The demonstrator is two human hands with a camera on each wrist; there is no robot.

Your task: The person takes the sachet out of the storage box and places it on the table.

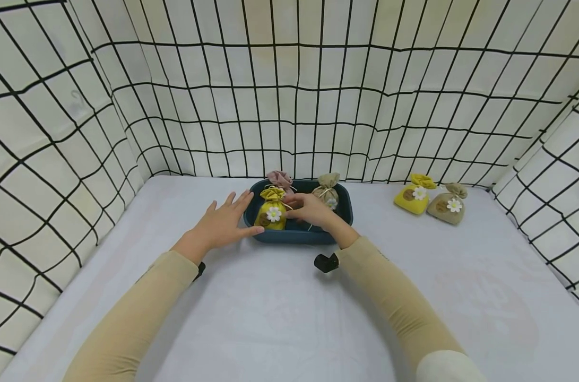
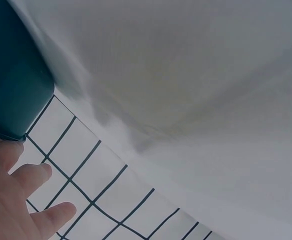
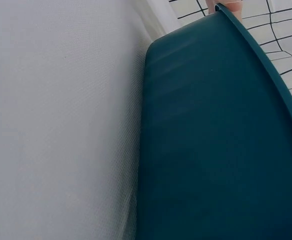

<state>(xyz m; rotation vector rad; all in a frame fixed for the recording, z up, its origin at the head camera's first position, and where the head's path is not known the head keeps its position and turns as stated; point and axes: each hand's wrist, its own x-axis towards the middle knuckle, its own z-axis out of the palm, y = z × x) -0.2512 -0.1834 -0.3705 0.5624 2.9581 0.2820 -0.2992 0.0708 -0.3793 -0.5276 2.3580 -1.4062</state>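
Left hand (image 1: 222,223) lies splayed against left end of dark-teal rounded-rectangular plastic tray (image 1: 294,237); right hand (image 1: 314,210) reaches inside, fingers at yellow cloth drawstring pouch (image 1: 269,207) standing there; cannot tell whether they grip it

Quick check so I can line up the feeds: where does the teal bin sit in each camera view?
Head: teal bin at centre, just below mid-height, with the left hand at its left end.
Left wrist: teal bin in the upper left corner, cut off by the frame, left hand below it.
Right wrist: teal bin filling much of the centre and right.
Shared landmark: black grid lines on the white wall.
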